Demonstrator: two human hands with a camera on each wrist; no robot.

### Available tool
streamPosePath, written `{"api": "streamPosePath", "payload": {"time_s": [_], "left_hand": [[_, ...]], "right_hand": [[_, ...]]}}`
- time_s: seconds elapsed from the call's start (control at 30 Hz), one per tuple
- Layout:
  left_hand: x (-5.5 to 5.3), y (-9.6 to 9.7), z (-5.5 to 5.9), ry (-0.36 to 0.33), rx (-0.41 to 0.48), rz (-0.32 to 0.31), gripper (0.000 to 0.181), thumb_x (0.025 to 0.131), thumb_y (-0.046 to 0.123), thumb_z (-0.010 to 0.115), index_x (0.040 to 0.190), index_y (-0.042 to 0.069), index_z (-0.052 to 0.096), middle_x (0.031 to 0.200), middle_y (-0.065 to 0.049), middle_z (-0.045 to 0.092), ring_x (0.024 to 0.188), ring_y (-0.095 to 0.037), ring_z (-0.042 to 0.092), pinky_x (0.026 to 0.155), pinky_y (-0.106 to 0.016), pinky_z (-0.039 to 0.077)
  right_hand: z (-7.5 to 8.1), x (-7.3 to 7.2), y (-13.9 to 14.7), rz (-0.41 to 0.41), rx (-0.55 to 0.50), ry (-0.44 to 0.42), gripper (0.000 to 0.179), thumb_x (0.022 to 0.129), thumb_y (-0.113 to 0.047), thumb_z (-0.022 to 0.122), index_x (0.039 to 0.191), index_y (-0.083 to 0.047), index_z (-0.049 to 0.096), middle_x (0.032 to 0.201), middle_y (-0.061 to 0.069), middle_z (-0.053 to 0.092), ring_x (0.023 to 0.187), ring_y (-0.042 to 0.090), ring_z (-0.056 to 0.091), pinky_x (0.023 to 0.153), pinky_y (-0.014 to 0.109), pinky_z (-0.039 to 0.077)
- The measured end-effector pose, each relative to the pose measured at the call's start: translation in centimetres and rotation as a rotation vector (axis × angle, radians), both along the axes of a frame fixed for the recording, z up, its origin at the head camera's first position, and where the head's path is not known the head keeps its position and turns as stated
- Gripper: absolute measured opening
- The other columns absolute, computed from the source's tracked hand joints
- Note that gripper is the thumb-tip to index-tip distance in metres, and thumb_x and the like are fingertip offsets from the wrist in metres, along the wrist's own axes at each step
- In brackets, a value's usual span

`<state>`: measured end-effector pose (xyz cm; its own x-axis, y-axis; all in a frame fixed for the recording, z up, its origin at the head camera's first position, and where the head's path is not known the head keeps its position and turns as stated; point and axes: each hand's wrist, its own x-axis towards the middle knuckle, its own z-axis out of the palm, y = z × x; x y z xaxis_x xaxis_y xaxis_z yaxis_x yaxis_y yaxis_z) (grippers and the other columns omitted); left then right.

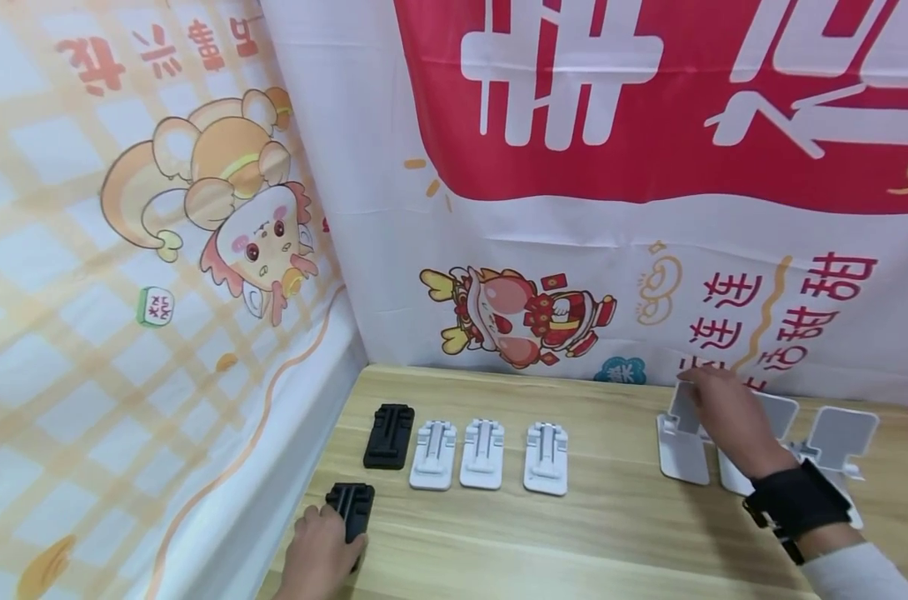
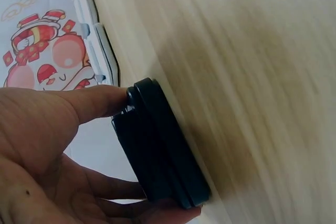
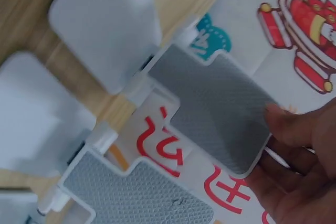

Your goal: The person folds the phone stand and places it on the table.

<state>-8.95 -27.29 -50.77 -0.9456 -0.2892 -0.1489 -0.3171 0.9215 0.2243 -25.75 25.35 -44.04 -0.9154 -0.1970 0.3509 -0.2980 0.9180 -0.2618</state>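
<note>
My left hand (image 1: 317, 552) grips a folded black phone stand (image 1: 354, 503) at the table's front left. In the left wrist view the thumb presses one end of that black stand (image 2: 165, 145) and fingers curl round the other. At the right, my right hand (image 1: 727, 415) pinches the raised plate of an unfolded white phone stand (image 1: 682, 460). The right wrist view shows the thumb on the grey textured face of this plate (image 3: 220, 108), with fingers behind it. Two more unfolded white stands are beside it, including one at the far right (image 1: 844, 432), partly hidden by my wrist.
Another folded black stand (image 1: 390, 437) lies farther back on the wooden table (image 1: 611, 533). Right of it lie three folded white stands, the nearest to it being this one (image 1: 434, 455). Printed cloth (image 1: 379, 275) hangs along the back and left edges.
</note>
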Motion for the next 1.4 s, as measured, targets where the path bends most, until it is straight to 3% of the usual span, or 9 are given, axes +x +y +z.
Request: {"api": "streamPosePath", "payload": {"time_s": [0.43,0.63,0.8,0.93,1.0,1.07,1.17,1.3,1.4], "left_hand": [[-0.4,0.7,0.1,0.036,-0.014,-0.029,0.074,0.071,0.034,0.081,0.105,-0.026,0.053,0.089,-0.028,0.05,0.086,-0.038,0.05,0.059,-0.049,0.053],[-0.7,0.8,0.2,-0.021,-0.001,-0.024,0.078,0.073,0.039,0.079,0.108,-0.026,0.051,0.095,-0.031,0.05,0.092,-0.041,0.05,0.065,-0.051,0.054],[-1.0,1.2,0.5,-0.085,0.014,0.003,0.091,0.076,0.053,0.072,0.115,-0.027,0.049,0.097,-0.03,0.052,0.094,-0.04,0.052,0.073,-0.051,0.053],[-0.7,2.1,1.4,-0.028,-0.026,-0.02,0.089,0.085,0.054,0.063,0.117,-0.028,0.048,0.102,-0.034,0.054,0.099,-0.045,0.054,0.079,-0.053,0.053],[-0.5,3.1,2.1,0.07,-0.015,-0.058,0.08,0.089,0.045,0.062,0.12,-0.027,0.047,0.11,-0.037,0.053,0.105,-0.048,0.053,0.083,-0.054,0.052],[-0.5,4.6,3.0,0.139,0.041,-0.106,0.072,0.093,0.039,0.059,0.127,-0.023,0.046,0.123,-0.038,0.051,0.115,-0.05,0.049,0.09,-0.055,0.05],[-0.8,7.6,4.4,0.219,0.25,-0.167,0.065,0.097,0.037,0.054,0.137,-0.013,0.045,0.139,-0.031,0.046,0.128,-0.045,0.044,0.1,-0.056,0.043],[-1.2,11.9,6.0,0.237,0.586,-0.263,0.062,0.098,0.046,0.046,0.14,0.0,0.048,0.134,-0.016,0.055,0.12,-0.03,0.055,0.096,-0.045,0.05],[-1.5,15.0,6.6,0.223,0.764,-0.339,0.063,0.098,0.049,0.044,0.14,0.003,0.048,0.122,-0.008,0.062,0.104,-0.018,0.062,0.086,-0.033,0.055]], "right_hand": [[-0.1,-0.2,0.7,-0.026,0.011,0.095,0.019,0.08,0.012,0.064,0.098,0.007,0.071,0.092,0.026,0.068,0.081,0.037,0.062,0.065,0.052,0.051],[0.2,-0.2,0.6,-0.036,0.048,0.142,0.021,0.079,0.014,0.061,0.096,0.006,0.071,0.092,0.024,0.068,0.08,0.036,0.063,0.062,0.05,0.052],[0.3,-0.2,0.8,-0.051,0.071,0.141,0.021,0.082,0.013,0.058,0.095,0.005,0.073,0.09,0.023,0.07,0.079,0.036,0.064,0.06,0.05,0.053],[0.4,0.3,1.0,-0.04,0.083,0.166,0.019,0.08,0.011,0.062,0.092,0.004,0.074,0.088,0.022,0.07,0.074,0.034,0.064,0.057,0.048,0.052],[0.8,0.8,0.8,-0.02,0.081,0.199,0.02,0.077,0.013,0.065,0.092,0.003,0.074,0.088,0.021,0.069,0.074,0.033,0.063,0.057,0.047,0.052],[1.7,1.3,0.2,0.014,0.072,0.241,0.025,0.072,0.016,0.067,0.091,0.002,0.074,0.086,0.018,0.068,0.074,0.032,0.062,0.058,0.046,0.052],[3.8,2.3,-1.8,0.081,0.037,0.291,0.036,0.066,0.021,0.066,0.093,0.0,0.075,0.086,0.013,0.065,0.077,0.029,0.06,0.063,0.044,0.052],[6.5,4.2,-5.4,0.192,-0.024,0.333,0.043,0.061,0.023,0.066,0.094,-0.003,0.075,0.088,0.009,0.064,0.079,0.024,0.061,0.064,0.04,0.055],[7.7,5.9,-8.1,0.283,-0.057,0.353,0.041,0.063,0.02,0.07,0.096,-0.005,0.076,0.092,0.007,0.066,0.083,0.021,0.062,0.065,0.036,0.058]]}}
